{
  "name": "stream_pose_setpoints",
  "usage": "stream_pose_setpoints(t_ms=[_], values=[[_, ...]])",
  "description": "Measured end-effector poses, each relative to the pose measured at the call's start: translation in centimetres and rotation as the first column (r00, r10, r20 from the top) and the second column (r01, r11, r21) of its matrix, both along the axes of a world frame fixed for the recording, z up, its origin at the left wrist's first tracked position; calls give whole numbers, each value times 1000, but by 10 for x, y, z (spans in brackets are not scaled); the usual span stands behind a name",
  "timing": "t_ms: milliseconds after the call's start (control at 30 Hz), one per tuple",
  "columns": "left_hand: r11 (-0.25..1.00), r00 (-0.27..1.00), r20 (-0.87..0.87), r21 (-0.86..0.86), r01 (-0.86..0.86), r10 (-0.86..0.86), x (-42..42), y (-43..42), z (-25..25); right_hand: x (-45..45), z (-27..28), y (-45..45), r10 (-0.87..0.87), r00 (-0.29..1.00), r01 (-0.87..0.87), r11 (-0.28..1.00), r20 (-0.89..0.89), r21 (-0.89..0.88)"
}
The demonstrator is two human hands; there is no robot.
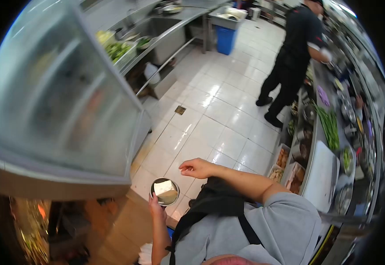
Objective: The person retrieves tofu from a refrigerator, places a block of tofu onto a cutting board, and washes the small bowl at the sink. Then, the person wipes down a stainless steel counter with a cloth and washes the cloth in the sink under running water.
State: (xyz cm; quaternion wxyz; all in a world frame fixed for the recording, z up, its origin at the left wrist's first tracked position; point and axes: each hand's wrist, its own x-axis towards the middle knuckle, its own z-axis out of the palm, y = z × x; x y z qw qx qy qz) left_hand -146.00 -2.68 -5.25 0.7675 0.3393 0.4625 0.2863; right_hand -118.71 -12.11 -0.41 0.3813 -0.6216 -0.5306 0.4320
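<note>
Bowl (pixel 178 192) with white block (pixel 163 187), lower centre of frame: my left hand (pixel 156 206) clasps its edge; my right hand (pixel 196 168), half-curled, is empty.

This was a commercial kitchen. A long steel tabletop (pixel 319 132) ran down the right of the frame, bearing long green stalks (pixel 329 126), a white board (pixel 319 176) and metal bowls, with food containers (pixel 282 157) below. At the upper left stood a metal sink (pixel 159 27) and a basket of cut greens (pixel 118 52). Glossy pale tiles (pixel 214 141) covered the floor, and at the upper right a person in dark clothes (pixel 296 48) worked at the tabletop.
</note>
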Motion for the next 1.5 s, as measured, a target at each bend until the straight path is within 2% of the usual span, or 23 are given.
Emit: stream_pose_setpoints(t_ms=[33, 67, 100, 300, 367, 600, 700, 767, 833, 867, 900, 933, 967, 1000, 1033, 1067, 1100, 1133, 1200, 1267, 1367, 1467, 1500], values=[[998, 998, 18, 7, 56, -56, -9, 7, 10, -15, 7, -12, -114, 993, 114, 994, -6, -3], [996, 996, 29, -3, 87, -87, 38, 21, 0, 32, -11, -10, -195, 980, 194, 981, -46, -17], [993, 993, -5, -12, 119, -119, 135, 33, -3, 129, -28, -12, -219, 970, 218, 976, -107, -22], [951, 945, 122, -25, 308, -303, 182, 70, -13, 157, -16, -55, -544, 835, 542, 839, -87, -46], [923, 927, 188, -153, 353, -324, 221, 83, -19, 194, -11, -63, -609, 791, 607, 793, -66, -44], [896, 902, 114, -114, 429, -417, 364, 118, 5, 320, 14, -65, -649, 760, 647, 761, -32, -50], [890, 893, 113, -96, 446, -436, 421, 139, 11, 388, -11, -59, -688, 711, 675, 725, -142, -133], [879, 882, 18, -70, 471, -471, 460, 158, 10, 431, -41, -65, -778, 596, 724, 627, -198, -287], [861, 865, -1, -96, 500, -502, 502, 179, 2, 468, -108, -92, -823, 565, 776, 553, -53, -303], [857, 858, -3, -58, 512, -513, 524, 189, -1, 480, -135, -115, -742, 610, 789, 541, 276, -289], [851, 851, -2, -20, 525, -525, 549, 201, -3, 485, -144, -142, -538, 656, 739, 600, 530, -306], [826, 826, -4, -14, 564, -564, 573, 211, -2, 498, -285, -206, -335, 588, 714, 642, 737, -278], [821, 822, 12, -22, 570, -570, 599, 219, 0, 473, -231, -224, -540, 538, 833, 221, 647, -508], [799, 799, 8, -15, 602, -602, 624, 225, 2, 455, -246, -267, -407, 596, 802, 284, 692, -525], [773, 773, -1, 2, 635, -635, 650, 235, 5, 432, -243, -290, -555, 467, 758, -151, 689, -635], [764, 764, 13, 8, 645, -646, 683, 244, 7, 394, -327, -355, -844, -24, 865, -286, 536, -412], [728, 727, 32, 21, 685, -686, 715, 250, 6, 390, -195, -303, -832, -56, 626, -460, 552, -630], [690, 689, 39, 27, 723, -723, 740, 254, 5, 376, -167, -301, -834, -156, 566, -514, 529, -645], [632, 631, 50, 30, 774, -774, 797, 258, 6, 337, -199, -322, -792, -395, 415, -606, 466, -678], [573, 570, 66, 57, 817, -819, 858, 261, 14, 296, -229, -333, -889, -75, 565, -411, 452, -715], [547, 538, 137, 43, 836, -832, 940, 255, 20, 323, -212, -280, -946, -155, 529, -324, 286, -784], [508, 503, 171, -13, 861, -847, 1012, 246, 28, 418, -194, -214, -917, -209, 382, -397, 341, -834], [508, 503, 165, -12, 861, -849, 1035, 243, 31, 451, -211, -210, -932, -180, 328, -359, 315, -874]])
